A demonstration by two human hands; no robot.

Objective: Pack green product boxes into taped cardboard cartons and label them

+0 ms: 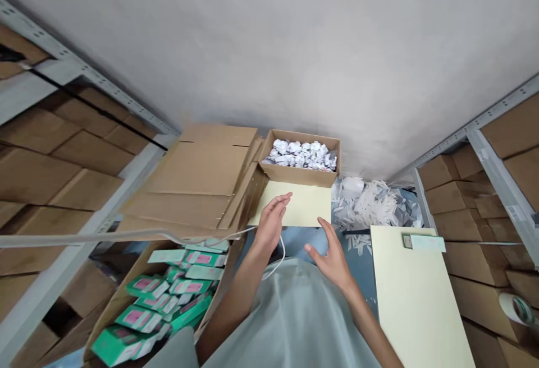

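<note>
Pale yellow panel (309, 204), smooth, rectangular and lying flat, its visible surface extending from the near side of the open carton (300, 176). The carton, of plain brown cardboard, stands upright with its long side crosswise, filled nearly to its rim with crumpled white paper (302, 155).

Left hand (272, 221) empty above pale board (305, 199); open carton (301, 174) behind, crumpled paper (301, 153) inside.

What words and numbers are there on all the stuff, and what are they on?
None I can read.
Green boxes: print too small and blurred.
Small box on the right board: too blurred.
Roll: too blurred.
Crumpled paper: no readable words.
</note>
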